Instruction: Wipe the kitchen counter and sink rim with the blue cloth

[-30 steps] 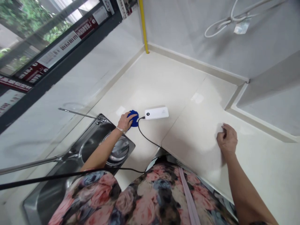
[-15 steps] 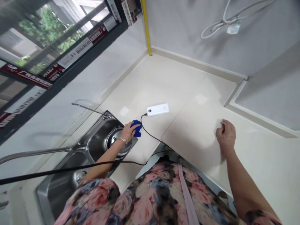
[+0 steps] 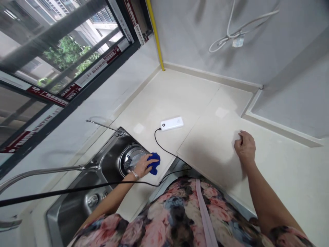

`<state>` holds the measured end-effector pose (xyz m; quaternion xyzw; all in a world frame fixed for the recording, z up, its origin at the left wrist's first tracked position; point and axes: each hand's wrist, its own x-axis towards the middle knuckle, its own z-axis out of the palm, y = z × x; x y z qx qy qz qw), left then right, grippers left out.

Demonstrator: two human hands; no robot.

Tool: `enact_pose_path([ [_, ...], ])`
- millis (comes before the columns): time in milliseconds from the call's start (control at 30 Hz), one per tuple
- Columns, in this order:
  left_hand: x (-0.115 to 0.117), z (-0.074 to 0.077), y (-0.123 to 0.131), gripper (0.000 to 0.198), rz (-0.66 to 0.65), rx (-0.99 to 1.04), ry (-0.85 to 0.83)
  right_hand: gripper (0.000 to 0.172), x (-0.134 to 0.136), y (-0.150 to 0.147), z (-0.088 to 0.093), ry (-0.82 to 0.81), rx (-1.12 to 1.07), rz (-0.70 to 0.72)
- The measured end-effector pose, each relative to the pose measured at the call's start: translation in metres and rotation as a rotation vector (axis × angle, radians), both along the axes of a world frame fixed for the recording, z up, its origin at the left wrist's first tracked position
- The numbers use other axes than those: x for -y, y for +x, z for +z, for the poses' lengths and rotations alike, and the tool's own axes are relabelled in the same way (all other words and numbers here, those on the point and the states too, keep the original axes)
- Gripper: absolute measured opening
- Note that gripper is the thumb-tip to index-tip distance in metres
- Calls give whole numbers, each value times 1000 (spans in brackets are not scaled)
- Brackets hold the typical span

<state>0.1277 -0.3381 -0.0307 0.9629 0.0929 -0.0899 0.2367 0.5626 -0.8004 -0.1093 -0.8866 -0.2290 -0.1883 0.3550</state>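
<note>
Wiping, I judge; my left hand half-curled over blue cloth, gripping, on counter beside sink; right hand loosely bent, can't tell if empty; next stroke calls for clearing black cable.

A dark-framed window overlooks greenery beside pale grey walls and a yellow corner pipe.

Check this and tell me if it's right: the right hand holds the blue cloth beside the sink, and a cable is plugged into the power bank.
Not quite: the left hand holds the blue cloth beside the sink, as the head view shows. A cable is plugged into the power bank, as you said.
</note>
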Motion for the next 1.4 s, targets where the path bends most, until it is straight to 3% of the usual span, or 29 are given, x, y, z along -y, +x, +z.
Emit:
enact_pose_path([
  [100,4,0,-15,44,20,-2,-47,40,1,0,1,-1,-13,-1],
  [200,9,0,-18,45,133,10,-91,43,3,1,3,-6,-36,4],
  [333,19,1,-3,50,351,47,-131,43,4,0,4,-14,-47,8],
  [467,31,-6,16,50,578,121,-61,42,3,-2,5,-11,-38,8],
  [633,31,-17,36,49,748,212,21,42,2,-4,9,-15,-36,25],
  [767,11,-18,53,48,859,235,67,41,4,-5,11,-21,-48,32],
  [1100,-51,-7,97,51,916,150,195,47,8,-4,10,-50,12,48],
  [1400,-129,17,164,54,1072,55,227,44,8,-8,12,-93,19,8],
])
